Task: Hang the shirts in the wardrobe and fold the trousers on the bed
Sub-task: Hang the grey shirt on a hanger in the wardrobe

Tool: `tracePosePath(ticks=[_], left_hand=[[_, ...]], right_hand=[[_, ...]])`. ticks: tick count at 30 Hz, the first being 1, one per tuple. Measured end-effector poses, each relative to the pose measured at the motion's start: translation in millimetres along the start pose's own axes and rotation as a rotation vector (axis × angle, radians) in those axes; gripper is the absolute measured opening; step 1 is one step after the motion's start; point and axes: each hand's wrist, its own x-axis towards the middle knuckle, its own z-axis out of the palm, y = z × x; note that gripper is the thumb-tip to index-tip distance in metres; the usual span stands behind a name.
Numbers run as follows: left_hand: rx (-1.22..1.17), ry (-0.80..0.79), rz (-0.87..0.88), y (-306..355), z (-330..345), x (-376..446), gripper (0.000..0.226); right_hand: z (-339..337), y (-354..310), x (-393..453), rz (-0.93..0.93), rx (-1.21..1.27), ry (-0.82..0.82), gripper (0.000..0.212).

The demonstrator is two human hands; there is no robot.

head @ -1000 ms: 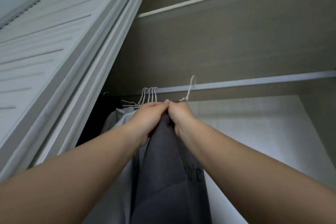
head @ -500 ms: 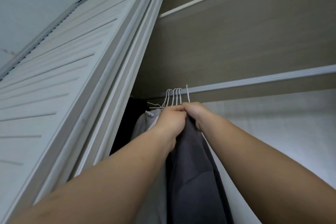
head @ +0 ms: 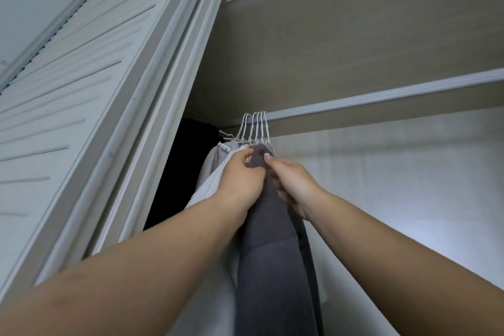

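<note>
**Grey shirt on the rail, hands at its collar**

Inside the wardrobe, just under the pale metal hanging rail (head: 381, 95), the dark grey cotton shirt (head: 272, 267) hangs from the last of the thin white wire hangers (head: 256, 128), whose hooks sit close together over the rail. The left hand (head: 240, 183) holds the collar part of the shirt, with thumb and fingers curled on the cloth. The right hand (head: 293, 183) pinches the same part from the other side, its fingertips touching the fabric near the top.

I judge that the step in hand is the hanging of one shirt, and it is nearly finished: the hook seems to be over the rail, and the hands are arranging the neck on the hanger. The next move asks to let go gently, so that the shirt does not slide off, and then to fetch the next garment. The trousers and the bed are not in view.

Just left of the grey shirt hangs a white shirt (head: 215, 188), then a light grey garment (head: 215, 161), then something black (head: 180, 172) in the corner. At the left is the white louvred wardrobe door (head: 68, 84). Above the rail is a beige wooden shelf panel (head: 354, 35), and behind it the pale back wall (head: 409, 185).
</note>
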Motion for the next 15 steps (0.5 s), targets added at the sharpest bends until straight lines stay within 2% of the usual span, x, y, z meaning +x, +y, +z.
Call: tracePosePath(ticks=[3,6,10,15], left_hand=[[0.074,-0.018,0.052,-2.0,-8.0,-18.5,0.047],[0.11,-0.008,0.057,-1.1,-19.9,-41.4,0.047],[0.145,0.036,-0.028,9.1,-32.0,-87.2,0.036],[0.153,0.107,-0.181,39.2,-54.5,-167.0,0.048]], right_hand=[[-11.7,0.5,-23.4,0.016,-0.038,-0.066,0.012],[-24.3,-2.9,-50.6,0.012,-0.068,-0.068,0.016],[-26.3,-6.8,-94.5,0.015,0.042,-0.113,0.011],[-11.0,-3.3,-162.5,0.081,0.187,-0.225,0.013]])
